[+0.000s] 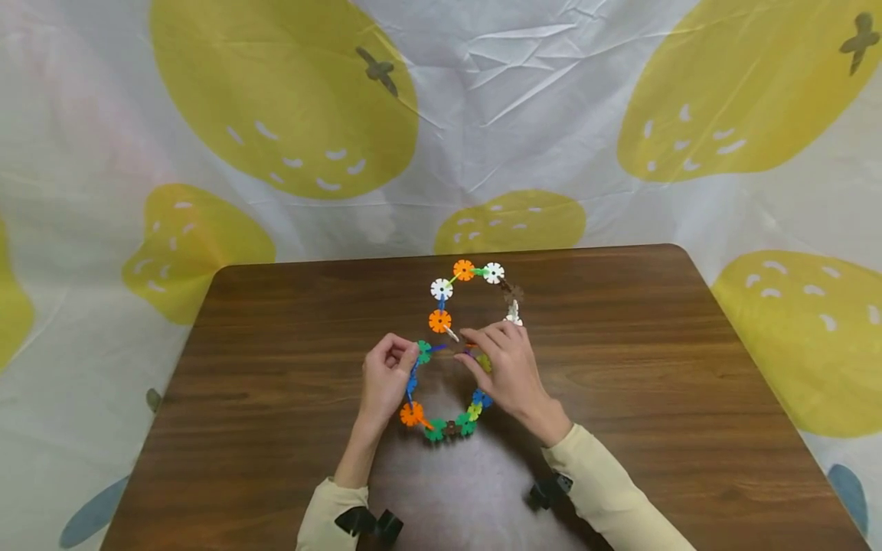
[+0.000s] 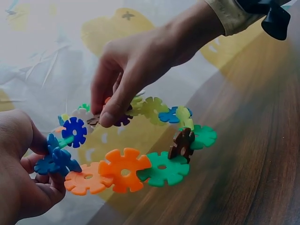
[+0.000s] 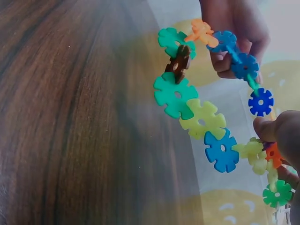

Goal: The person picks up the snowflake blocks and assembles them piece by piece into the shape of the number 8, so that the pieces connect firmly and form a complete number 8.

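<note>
A chain of snowflake-shaped slotted plastic discs curves into a near loop and a far loop. My left hand (image 1: 388,375) pinches the left side of the near loop, where a green disc (image 1: 423,351) shows beside the fingertips. In the left wrist view those fingers are at blue discs (image 2: 56,161). A dark blue disc (image 2: 74,132) projects from there toward my right hand (image 1: 506,371). The right thumb and fingers pinch the chain where the loops meet, around an orange-red disc (image 3: 274,154), partly covering it. The near loop's orange disc (image 2: 125,171) and green disc (image 2: 165,169) are linked.
The far loop, with a white disc (image 1: 442,288) and an orange disc (image 1: 464,269), extends toward the back edge of the brown wooden table (image 1: 289,367). Behind hangs a white cloth (image 1: 524,99) printed with yellow fruit. Black wrist cameras sit on both sleeves.
</note>
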The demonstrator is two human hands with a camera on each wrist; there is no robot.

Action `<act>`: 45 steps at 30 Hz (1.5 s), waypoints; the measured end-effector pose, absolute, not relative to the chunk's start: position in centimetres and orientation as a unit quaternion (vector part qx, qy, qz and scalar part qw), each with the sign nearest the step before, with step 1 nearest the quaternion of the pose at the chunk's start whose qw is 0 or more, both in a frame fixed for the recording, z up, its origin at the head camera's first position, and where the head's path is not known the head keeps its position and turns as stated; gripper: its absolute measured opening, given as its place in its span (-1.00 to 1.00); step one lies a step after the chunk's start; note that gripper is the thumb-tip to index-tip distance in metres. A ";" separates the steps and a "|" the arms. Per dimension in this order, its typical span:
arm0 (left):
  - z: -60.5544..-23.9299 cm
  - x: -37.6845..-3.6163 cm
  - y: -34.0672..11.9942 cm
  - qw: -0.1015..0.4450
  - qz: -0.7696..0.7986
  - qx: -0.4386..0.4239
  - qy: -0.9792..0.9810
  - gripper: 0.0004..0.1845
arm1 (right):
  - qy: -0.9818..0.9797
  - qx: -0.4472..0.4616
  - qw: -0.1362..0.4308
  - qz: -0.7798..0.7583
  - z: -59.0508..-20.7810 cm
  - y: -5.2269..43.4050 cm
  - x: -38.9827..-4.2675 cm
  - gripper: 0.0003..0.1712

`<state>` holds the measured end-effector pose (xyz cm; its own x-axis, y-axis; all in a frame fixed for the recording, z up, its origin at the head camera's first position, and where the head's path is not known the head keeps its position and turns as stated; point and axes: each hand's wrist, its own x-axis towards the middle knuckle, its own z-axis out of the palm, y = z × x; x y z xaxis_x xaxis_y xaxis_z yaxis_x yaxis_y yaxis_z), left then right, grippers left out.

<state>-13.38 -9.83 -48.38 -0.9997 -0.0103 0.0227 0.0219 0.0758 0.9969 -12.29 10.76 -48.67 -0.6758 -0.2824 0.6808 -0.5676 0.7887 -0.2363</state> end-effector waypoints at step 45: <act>-49.5 -13.1 -10.3 0.021 -0.700 -0.082 -0.709 -0.94 | -0.858 0.249 0.372 0.251 -50.2 10.4 -11.9 -0.55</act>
<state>-13.14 -10.32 -49.46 -0.9856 0.0878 0.1446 0.1458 0.0072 0.9893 -11.92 10.41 -50.18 -0.5984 -0.2413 0.7640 -0.6149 0.7497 -0.2449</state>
